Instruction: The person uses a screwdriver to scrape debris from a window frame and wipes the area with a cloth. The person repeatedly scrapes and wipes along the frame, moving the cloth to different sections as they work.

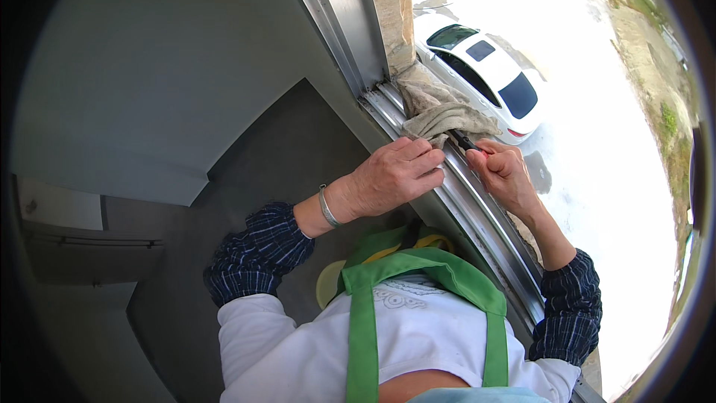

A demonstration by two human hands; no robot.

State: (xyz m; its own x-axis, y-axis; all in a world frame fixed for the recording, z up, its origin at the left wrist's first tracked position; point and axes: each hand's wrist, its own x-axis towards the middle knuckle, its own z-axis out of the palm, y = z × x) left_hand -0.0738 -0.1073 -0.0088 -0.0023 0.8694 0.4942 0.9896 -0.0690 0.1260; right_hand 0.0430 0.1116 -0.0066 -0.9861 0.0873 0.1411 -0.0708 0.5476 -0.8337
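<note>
My right hand [505, 174] is closed around a tool [462, 139] with a black and red handle; its far end disappears under a grey, stained cloth [447, 116]. The cloth lies bunched across the aluminium window track [475, 201], near the corner with the upright frame. Curled fingers of my left hand [394, 175] pinch the near edge of the cloth, just inside the track. What kind of tool it is cannot be told, since the cloth covers its tip.
Dirt shows in the corner of the track, beside the upright aluminium frame [349, 17]. Outside and far below stands a white car [492, 70] on bright ground. Indoors are a grey wall [168, 56] and a dark floor [279, 151]. A green apron [362, 341] hangs in front of me.
</note>
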